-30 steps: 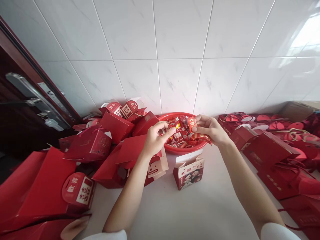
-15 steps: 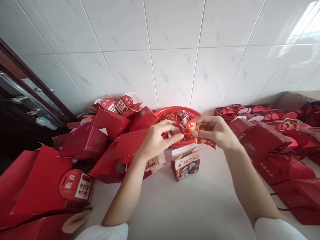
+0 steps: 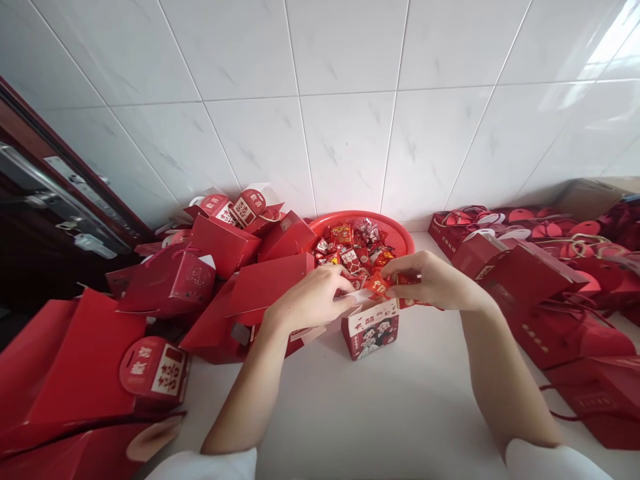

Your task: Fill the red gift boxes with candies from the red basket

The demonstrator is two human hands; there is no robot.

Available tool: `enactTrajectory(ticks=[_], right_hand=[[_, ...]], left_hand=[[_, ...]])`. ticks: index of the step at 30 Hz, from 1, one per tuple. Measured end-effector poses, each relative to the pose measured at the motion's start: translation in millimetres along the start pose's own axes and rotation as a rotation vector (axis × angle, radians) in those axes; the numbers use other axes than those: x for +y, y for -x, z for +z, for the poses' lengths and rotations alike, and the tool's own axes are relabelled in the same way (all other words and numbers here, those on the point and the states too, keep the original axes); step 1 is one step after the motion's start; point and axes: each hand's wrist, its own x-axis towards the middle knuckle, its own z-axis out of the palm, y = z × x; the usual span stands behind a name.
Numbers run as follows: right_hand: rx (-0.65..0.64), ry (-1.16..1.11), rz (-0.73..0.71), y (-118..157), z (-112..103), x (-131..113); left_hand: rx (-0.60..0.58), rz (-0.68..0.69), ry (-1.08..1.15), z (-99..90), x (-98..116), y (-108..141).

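Note:
A small open box (image 3: 373,337) with a cartoon couple on its front stands on the white table. My left hand (image 3: 320,293) is at its upper left, thumb and fingers closed at a pale flap. Over the box opening, my right hand (image 3: 430,283) pinches a red-orange candy packet (image 3: 379,285), and another red wrapper sticks out beneath its fingers. Just behind both hands lies a red plastic basket (image 3: 403,235) with many wrapped candies (image 3: 353,259) inside.
Red gift boxes (image 3: 273,283) are piled at the left, beside a dark door frame (image 3: 65,160). More red boxes with handles (image 3: 545,273) crowd the right side. A white tiled wall (image 3: 345,147) rises behind the basket.
Both hands have come down and nearer, from above the basket to the top of the small box. The candy packet moved with my right hand. More of the basket's candies show.

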Motion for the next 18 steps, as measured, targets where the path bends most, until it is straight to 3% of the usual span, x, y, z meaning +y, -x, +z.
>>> enactTrajectory(ticks=[4, 13, 16, 18], right_hand=[[0.005, 0.135, -0.042, -3.0, 6.1, 0.1], [0.077, 0.510, -0.123, -4.9, 20.1, 3.7], [0.138, 0.565, -0.159, -3.0, 20.2, 5.3], [0.206, 0.562, -0.171, -1.8, 20.0, 5.4]], left_hand=[[-0.022, -0.039, 0.002, 2.5, -2.5, -5.2], [0.042, 0.012, 0.079, 4.8, -9.3, -7.2], [0.048, 0.030, 0.106, 7.0, -9.3, -7.0], [0.116, 0.026, 0.127, 8.9, -10.0, -7.3]])
